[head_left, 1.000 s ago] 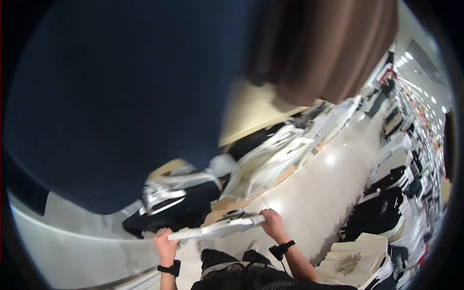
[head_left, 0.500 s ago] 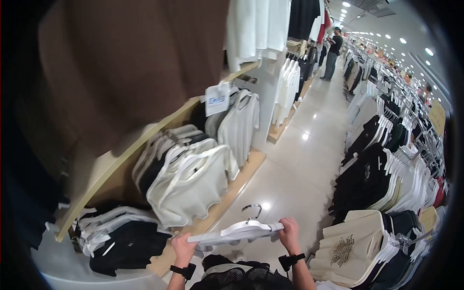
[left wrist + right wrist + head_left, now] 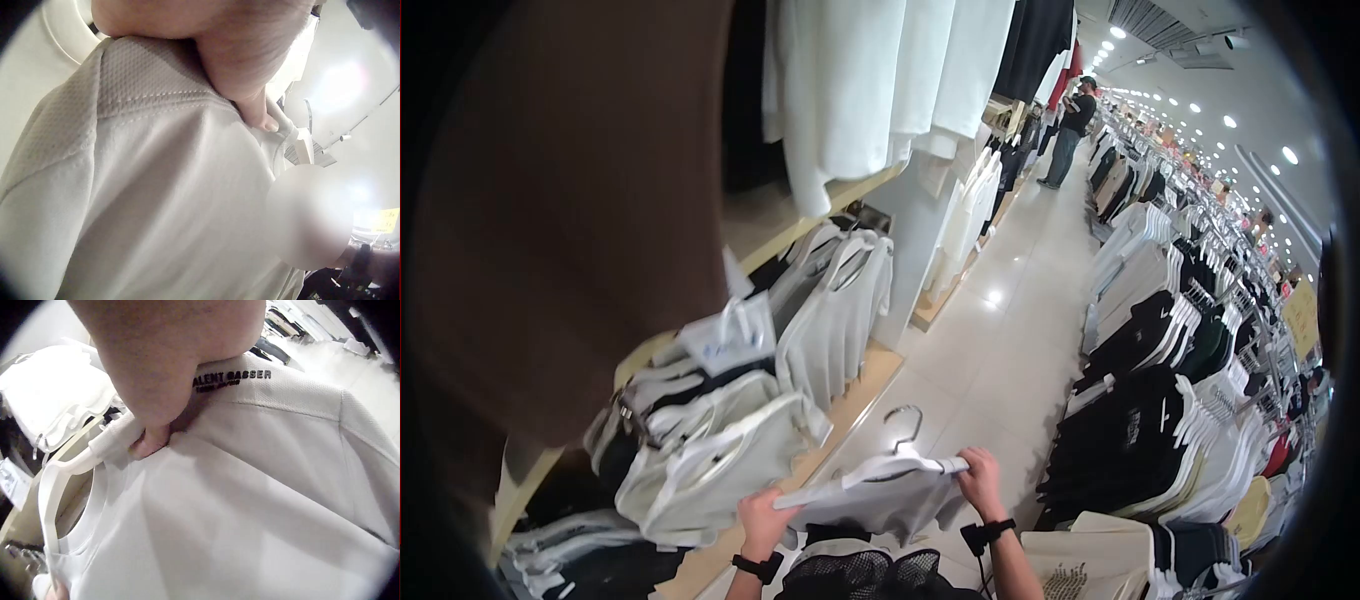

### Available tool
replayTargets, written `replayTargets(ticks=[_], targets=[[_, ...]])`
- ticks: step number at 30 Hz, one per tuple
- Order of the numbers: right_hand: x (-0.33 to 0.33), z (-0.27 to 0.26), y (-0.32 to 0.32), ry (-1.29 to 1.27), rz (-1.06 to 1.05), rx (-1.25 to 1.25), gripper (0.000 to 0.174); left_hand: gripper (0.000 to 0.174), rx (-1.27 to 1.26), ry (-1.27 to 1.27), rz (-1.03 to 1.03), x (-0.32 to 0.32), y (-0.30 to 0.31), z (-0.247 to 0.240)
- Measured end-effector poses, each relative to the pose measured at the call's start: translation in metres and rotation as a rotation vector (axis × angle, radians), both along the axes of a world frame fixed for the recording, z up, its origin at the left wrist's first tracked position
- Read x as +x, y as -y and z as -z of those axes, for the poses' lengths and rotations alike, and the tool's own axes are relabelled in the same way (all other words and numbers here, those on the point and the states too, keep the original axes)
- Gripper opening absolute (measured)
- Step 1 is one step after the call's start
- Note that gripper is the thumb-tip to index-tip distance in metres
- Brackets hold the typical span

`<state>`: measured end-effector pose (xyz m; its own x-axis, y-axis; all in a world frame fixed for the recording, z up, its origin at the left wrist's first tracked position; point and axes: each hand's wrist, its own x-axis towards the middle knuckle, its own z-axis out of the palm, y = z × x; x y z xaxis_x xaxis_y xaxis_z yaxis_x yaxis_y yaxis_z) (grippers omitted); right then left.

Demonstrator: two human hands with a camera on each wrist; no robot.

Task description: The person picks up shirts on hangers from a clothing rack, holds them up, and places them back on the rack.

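In the head view a light grey-white shirt (image 3: 900, 510) hangs on a white hanger (image 3: 890, 466) with a metal hook (image 3: 908, 428), held in front of the body. My left hand (image 3: 763, 522) grips one shoulder, thumb over the cloth. The opposite shoulder is gripped by my right hand (image 3: 978, 480). Textured shoulder fabric with a stitched seam (image 3: 162, 97) shows under the hand in the left wrist view. Dark raised lettering (image 3: 250, 376) marks the other shoulder in the right wrist view, where the round collar (image 3: 94, 525) surrounds the hanger's neck. Much of the fingers is hidden by cloth and palms.
A large brown garment (image 3: 570, 220) hangs close at upper left. Beneath a wooden shelf (image 3: 800, 215), white and grey tops (image 3: 710, 460) hang on hangers. Dense racks of clothes (image 3: 1120, 440) line the right. A person (image 3: 1070, 135) stands far along the tiled aisle (image 3: 980, 350).
The head view has turned from the dark garments at left toward the aisle. The shirt, seen almost edge-on before, now shows more of its fabric below the hanger. Both hands keep their hold.
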<state>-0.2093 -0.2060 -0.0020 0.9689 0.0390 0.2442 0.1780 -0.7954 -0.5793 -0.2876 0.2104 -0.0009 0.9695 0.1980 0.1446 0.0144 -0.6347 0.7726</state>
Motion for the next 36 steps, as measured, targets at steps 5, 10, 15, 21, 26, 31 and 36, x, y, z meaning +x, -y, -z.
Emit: replayTargets(ticks=[5,10,15,21,26,31,36], targets=[[0.141,-0.03,0.018,-0.02,-0.058,0.005,0.011,0.038,0.13,0.172,-0.049,0.115,0.02,-0.004],[0.263,-0.043,0.029,0.078,-0.112,0.046,0.008,0.033,0.043,0.17,-0.033,0.203,0.041,-0.04],[0.36,-0.037,0.026,0.078,-0.241,0.058,0.008,0.04,0.036,0.274,-0.178,0.238,0.071,-0.027],[0.466,-0.025,-0.003,0.08,-0.61,0.045,0.015,0.043,0.121,0.103,-0.512,0.247,0.107,-0.021],[0.505,0.008,-0.024,0.079,-0.88,0.018,0.02,0.039,0.031,-0.024,-0.793,0.229,0.154,0.006],[0.512,0.033,-0.019,0.084,-0.98,0.081,0.024,0.036,0.082,-0.056,-0.951,0.221,0.201,0.021],[0.507,0.06,-0.016,0.082,-1.004,0.108,0.025,0.049,0.223,-0.087,-1.044,0.228,0.233,0.025]])
